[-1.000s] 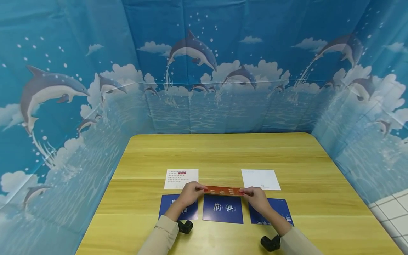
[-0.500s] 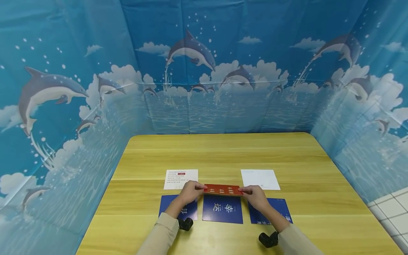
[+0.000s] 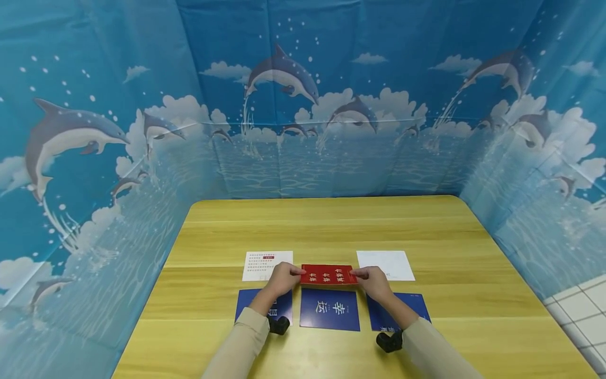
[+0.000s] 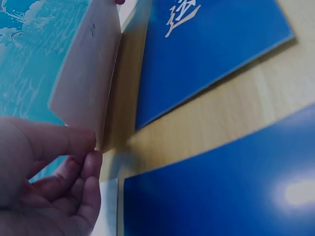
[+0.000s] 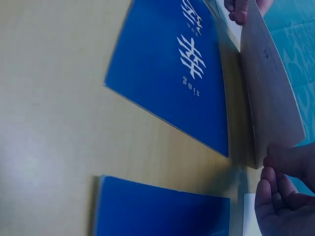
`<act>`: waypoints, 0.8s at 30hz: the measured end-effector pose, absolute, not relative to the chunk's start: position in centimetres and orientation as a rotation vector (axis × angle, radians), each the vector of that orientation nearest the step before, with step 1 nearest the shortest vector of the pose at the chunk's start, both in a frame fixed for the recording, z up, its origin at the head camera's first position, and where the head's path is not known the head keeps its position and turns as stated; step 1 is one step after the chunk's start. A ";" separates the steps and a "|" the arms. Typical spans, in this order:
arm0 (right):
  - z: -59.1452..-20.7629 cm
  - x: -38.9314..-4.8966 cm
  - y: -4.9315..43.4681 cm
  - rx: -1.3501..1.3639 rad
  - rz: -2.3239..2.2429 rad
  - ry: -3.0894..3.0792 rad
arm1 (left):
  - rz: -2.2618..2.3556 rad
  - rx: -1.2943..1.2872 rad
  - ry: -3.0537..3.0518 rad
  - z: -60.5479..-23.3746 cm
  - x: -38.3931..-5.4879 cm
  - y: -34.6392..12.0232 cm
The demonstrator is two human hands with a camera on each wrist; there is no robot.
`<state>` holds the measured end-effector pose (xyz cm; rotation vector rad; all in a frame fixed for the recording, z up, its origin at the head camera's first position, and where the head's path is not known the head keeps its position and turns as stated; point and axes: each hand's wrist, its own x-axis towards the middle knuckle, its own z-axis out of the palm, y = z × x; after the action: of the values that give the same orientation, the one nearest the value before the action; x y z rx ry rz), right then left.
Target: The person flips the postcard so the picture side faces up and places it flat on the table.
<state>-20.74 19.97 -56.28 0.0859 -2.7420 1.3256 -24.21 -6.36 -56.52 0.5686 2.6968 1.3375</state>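
Note:
A red postcard (image 3: 326, 273) with white characters spans my two hands, raised on a tilt at the far edge of a blue card (image 3: 330, 318). At its left end, the left hand (image 3: 284, 278) pinches it between thumb and fingers. The right hand (image 3: 372, 281) pinches the opposite end in the same way. Both wrist views show the pale back (image 4: 91, 64) of the postcard standing steeply over the wood, its lower edge close to the tabletop.
Two more blue cards lie under the forearms, one on the left (image 3: 282, 309) and one on the right (image 3: 415, 305). Farther back are a white card with printed lines (image 3: 260, 267) and a plainer white card (image 3: 384, 263). A dolphin-print curtain (image 3: 322, 158) surrounds the table (image 3: 326, 226).
Both hands have shifted slightly away from me with the red postcard. Its printed face, seen nearly edge-on before, now shows much more fully.

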 end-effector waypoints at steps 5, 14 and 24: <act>-56.2 -21.5 19.8 0.063 1.356 -2.765 | 1.364 0.474 2.691 -56.1 -24.3 -5.8; -56.4 -22.9 19.5 -0.103 1.408 -2.811 | 1.368 0.376 2.706 -56.0 -24.5 -4.6; -56.5 -23.4 18.6 -0.072 1.230 -2.892 | 1.145 0.494 2.838 -56.1 -24.9 -4.1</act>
<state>-23.40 18.59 -56.47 -0.0724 -2.8916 1.2297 -24.90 -4.07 -56.07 0.4938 2.8379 1.1453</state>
